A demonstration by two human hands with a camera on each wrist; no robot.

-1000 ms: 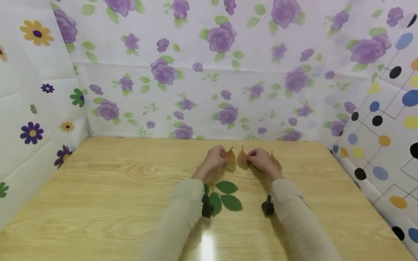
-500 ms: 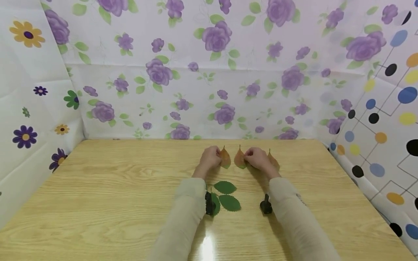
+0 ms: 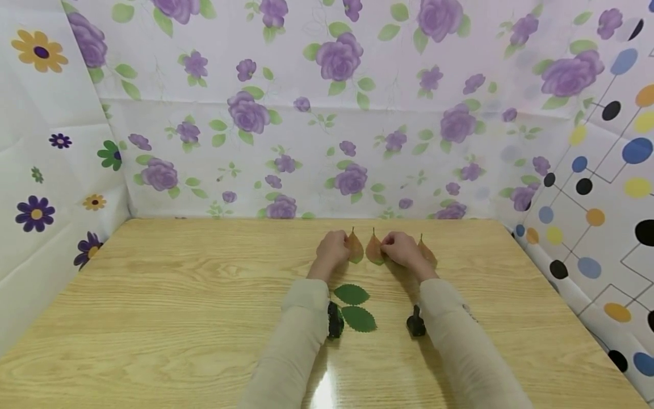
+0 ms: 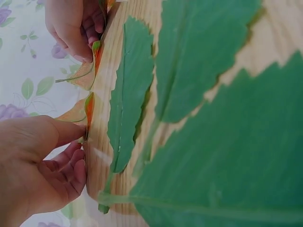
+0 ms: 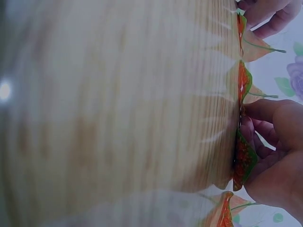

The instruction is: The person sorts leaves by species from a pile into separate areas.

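Observation:
In the head view my left hand [image 3: 333, 250] pinches the left edge of an upright-pointing orange leaf [image 3: 355, 247]. Just right of it, my right hand [image 3: 403, 249] pinches the right edge of a similar leaf [image 3: 374, 249]; a narrow gap separates the two. A third orange leaf [image 3: 427, 253] lies beyond the right hand. The left wrist view has thumb and fingers of the left hand [image 4: 42, 165] at the leaf's edge [image 4: 75, 113]. In the right wrist view the right hand [image 5: 279, 151] holds one leaf [image 5: 245, 80], with a red-green leaf [image 5: 245, 161] below its fingertips.
Green serrated leaves [image 3: 351, 294] lie on the wooden table [image 3: 179, 307] nearer the body, partly covered by the left forearm and its black wrist camera [image 3: 334, 321]. Floral cloth [image 3: 301, 130] hangs behind the table, and a dotted cloth [image 3: 592, 216] at the right.
The left hand and its leaf shifted left, away from the other leaf, then slightly back right. The left forearm now covers more of the green leaves. The right hand has barely moved.

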